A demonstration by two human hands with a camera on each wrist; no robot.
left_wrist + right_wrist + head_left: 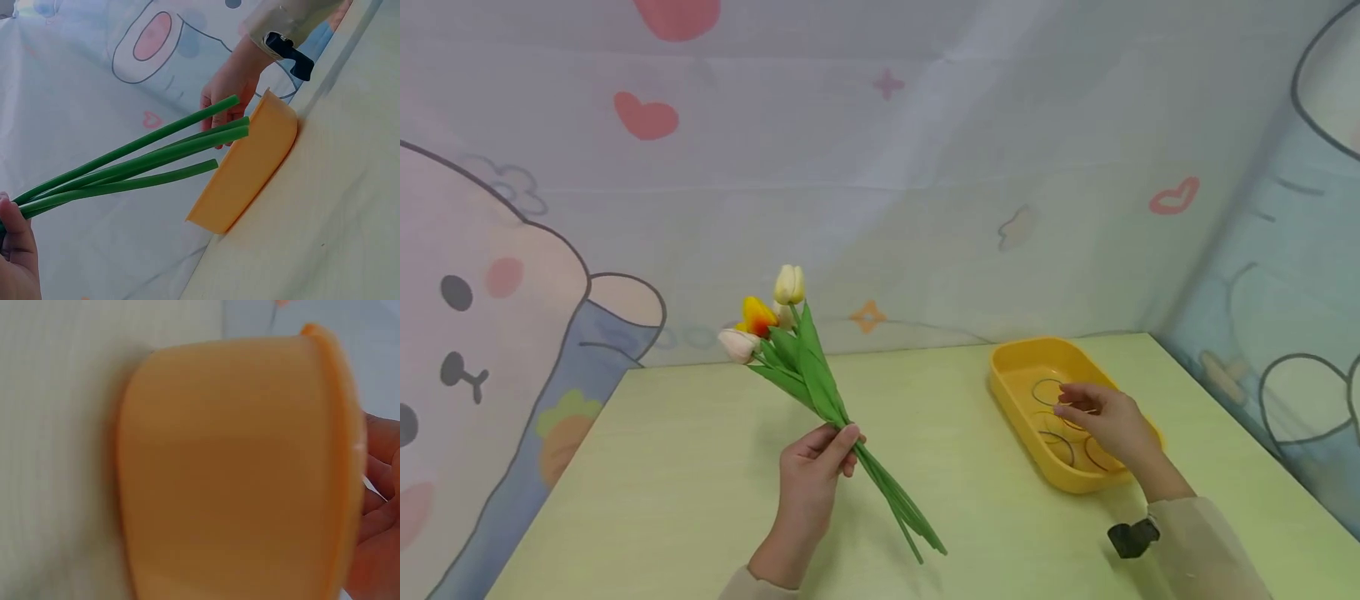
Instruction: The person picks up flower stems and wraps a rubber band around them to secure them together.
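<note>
My left hand (811, 477) pinches a small bunch of tulips (808, 367) by the green stems, between thumb and fingers. The blooms, white, cream and yellow-orange, point up and left. The cut stem ends (187, 140) slant down to the right, above the table. My right hand (1108, 423) hovers over a yellow tray (1018, 425), its thumb and forefinger tips apart. Thin coloured rubber bands (1060, 448) lie loose on the tray's floor beneath it. The right wrist view shows mostly the tray's outer wall (231, 469), which hides part of that hand.
The tray stands at the right of a pale yellow-green table (685, 467). A cloth backdrop (850, 208) with cartoon prints hangs behind the table and along its sides. A black strap mount (1132, 537) sits on the right wrist.
</note>
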